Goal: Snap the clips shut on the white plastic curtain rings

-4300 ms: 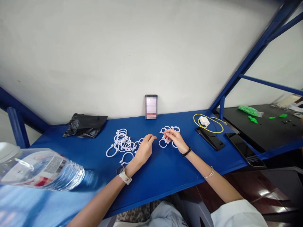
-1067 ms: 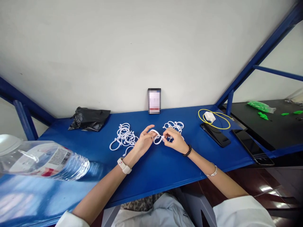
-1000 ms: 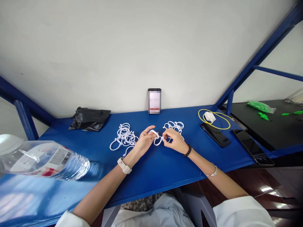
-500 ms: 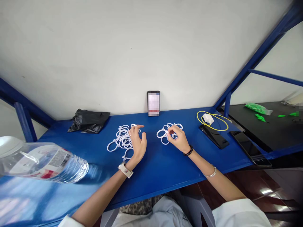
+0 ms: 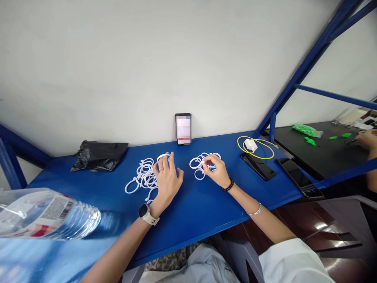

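My left hand (image 5: pixel 168 177) is open over the right side of a loose pile of white plastic rings (image 5: pixel 146 173), back of the hand up and fingers stretched out. One white ring (image 5: pixel 160 156) shows by its fingertips; whether they touch it I cannot tell. My right hand (image 5: pixel 217 171) pinches thumb and forefinger together on a white ring (image 5: pixel 194 162) in a second, smaller cluster on the blue table (image 5: pixel 188 208). The fingers hide part of that cluster.
A phone (image 5: pixel 183 129) leans on the wall. A black plastic bag (image 5: pixel 100 155) and a large water bottle (image 5: pixel 59 214) are at left. At right lie a yellow cable (image 5: pixel 259 158), white charger (image 5: pixel 250 145) and two dark phones (image 5: pixel 257 166). A co-worker's hand (image 5: pixel 366 138) shows far right.
The view has turned slightly right, bringing a co-worker's hand in. My left hand has rolled, showing its back and the watch face. My right hand stays pinched at the smaller cluster.
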Action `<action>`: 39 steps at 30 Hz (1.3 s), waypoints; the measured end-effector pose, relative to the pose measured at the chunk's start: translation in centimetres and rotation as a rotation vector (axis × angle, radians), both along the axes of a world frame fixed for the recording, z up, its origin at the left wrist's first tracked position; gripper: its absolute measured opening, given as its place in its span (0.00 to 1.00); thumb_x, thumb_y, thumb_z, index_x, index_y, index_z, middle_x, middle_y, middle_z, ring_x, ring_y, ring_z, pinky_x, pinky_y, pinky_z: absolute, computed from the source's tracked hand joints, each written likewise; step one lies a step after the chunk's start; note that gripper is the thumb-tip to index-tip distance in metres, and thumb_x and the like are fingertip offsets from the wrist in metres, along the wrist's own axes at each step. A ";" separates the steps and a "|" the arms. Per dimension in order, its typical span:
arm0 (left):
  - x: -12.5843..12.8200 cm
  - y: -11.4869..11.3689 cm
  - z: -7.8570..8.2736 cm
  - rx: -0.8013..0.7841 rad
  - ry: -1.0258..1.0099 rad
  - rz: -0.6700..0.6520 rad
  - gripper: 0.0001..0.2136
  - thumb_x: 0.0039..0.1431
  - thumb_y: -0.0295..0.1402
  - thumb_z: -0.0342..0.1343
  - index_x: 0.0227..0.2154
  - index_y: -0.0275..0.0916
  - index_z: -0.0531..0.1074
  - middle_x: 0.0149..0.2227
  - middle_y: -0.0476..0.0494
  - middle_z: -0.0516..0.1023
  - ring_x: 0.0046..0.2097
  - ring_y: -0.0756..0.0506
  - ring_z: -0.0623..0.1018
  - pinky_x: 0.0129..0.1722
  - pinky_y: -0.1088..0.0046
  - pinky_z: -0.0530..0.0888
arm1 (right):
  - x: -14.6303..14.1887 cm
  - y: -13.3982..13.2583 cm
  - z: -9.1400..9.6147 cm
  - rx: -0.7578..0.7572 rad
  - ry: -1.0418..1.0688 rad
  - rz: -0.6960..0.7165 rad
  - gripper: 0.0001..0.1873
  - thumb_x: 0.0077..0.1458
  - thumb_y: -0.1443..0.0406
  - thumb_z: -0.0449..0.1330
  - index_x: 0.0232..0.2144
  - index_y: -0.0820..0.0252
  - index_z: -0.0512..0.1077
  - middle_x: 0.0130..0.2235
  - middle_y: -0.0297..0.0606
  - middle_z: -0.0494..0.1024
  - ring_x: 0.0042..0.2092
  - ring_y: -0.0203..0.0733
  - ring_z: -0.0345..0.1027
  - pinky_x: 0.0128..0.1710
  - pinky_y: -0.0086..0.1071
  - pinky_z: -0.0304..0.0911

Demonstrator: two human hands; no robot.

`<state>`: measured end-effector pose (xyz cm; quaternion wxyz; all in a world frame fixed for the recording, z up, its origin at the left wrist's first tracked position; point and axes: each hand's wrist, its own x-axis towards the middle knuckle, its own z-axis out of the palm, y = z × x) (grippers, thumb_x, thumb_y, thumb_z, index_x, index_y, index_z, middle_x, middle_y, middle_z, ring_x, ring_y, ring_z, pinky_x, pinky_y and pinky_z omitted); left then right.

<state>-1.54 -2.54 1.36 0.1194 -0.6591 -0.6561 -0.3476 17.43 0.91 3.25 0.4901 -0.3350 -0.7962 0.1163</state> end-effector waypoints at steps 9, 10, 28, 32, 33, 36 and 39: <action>-0.1 -0.3 0.0 0.001 0.020 -0.200 0.20 0.62 0.34 0.43 0.53 0.29 0.65 0.46 0.29 0.69 0.50 0.36 0.68 0.52 0.53 0.61 | 0.0 0.1 -0.2 -0.013 -0.010 0.023 0.03 0.54 0.69 0.54 0.30 0.56 0.65 0.27 0.33 0.69 0.28 0.37 0.63 0.31 0.31 0.61; 0.0 -0.5 0.0 -0.012 -0.021 -0.280 0.20 0.63 0.35 0.43 0.54 0.31 0.63 0.48 0.31 0.69 0.51 0.37 0.67 0.52 0.55 0.61 | 0.0 0.1 -0.3 -0.030 -0.020 0.038 0.02 0.55 0.69 0.54 0.30 0.56 0.65 0.27 0.33 0.69 0.28 0.37 0.63 0.31 0.31 0.62; 2.6 -2.0 -0.2 -0.477 -1.190 -0.745 0.13 0.59 0.46 0.49 0.34 0.40 0.64 0.26 0.51 0.69 0.30 0.50 0.67 0.32 0.74 0.64 | -0.7 -1.3 -0.1 -0.799 0.204 0.549 0.16 0.59 0.53 0.53 0.29 0.59 0.64 0.24 0.30 0.67 0.26 0.33 0.60 0.27 0.28 0.58; 2.7 -1.9 -0.6 -0.499 -1.221 -0.796 0.15 0.59 0.47 0.48 0.33 0.39 0.63 0.25 0.52 0.67 0.28 0.50 0.65 0.31 0.74 0.63 | -0.8 -1.4 0.0 -0.853 0.256 0.564 0.16 0.58 0.54 0.53 0.28 0.60 0.64 0.23 0.29 0.66 0.24 0.33 0.59 0.25 0.28 0.53; 2.6 -1.8 -0.6 -0.496 -1.210 -0.795 0.15 0.59 0.48 0.48 0.33 0.39 0.63 0.24 0.52 0.65 0.28 0.51 0.65 0.31 0.74 0.62 | -0.9 -1.4 0.0 -0.859 0.260 0.564 0.16 0.58 0.54 0.53 0.28 0.60 0.64 0.22 0.29 0.66 0.24 0.32 0.59 0.25 0.27 0.52; 2.5 -1.6 -0.8 -0.505 -1.210 -0.773 0.15 0.58 0.48 0.48 0.32 0.39 0.62 0.21 0.55 0.62 0.26 0.51 0.63 0.29 0.74 0.61 | -0.9 -1.4 -0.1 -0.874 0.273 0.572 0.15 0.58 0.55 0.53 0.27 0.60 0.63 0.22 0.28 0.64 0.23 0.32 0.57 0.24 0.27 0.51; 2.2 -1.4 -0.7 -0.510 -1.211 -0.780 0.15 0.59 0.48 0.48 0.31 0.39 0.62 0.21 0.56 0.60 0.25 0.52 0.62 0.28 0.74 0.61 | -1.0 -1.4 -0.2 -0.867 0.269 0.582 0.16 0.58 0.54 0.53 0.28 0.60 0.63 0.21 0.27 0.62 0.23 0.31 0.54 0.25 0.28 0.51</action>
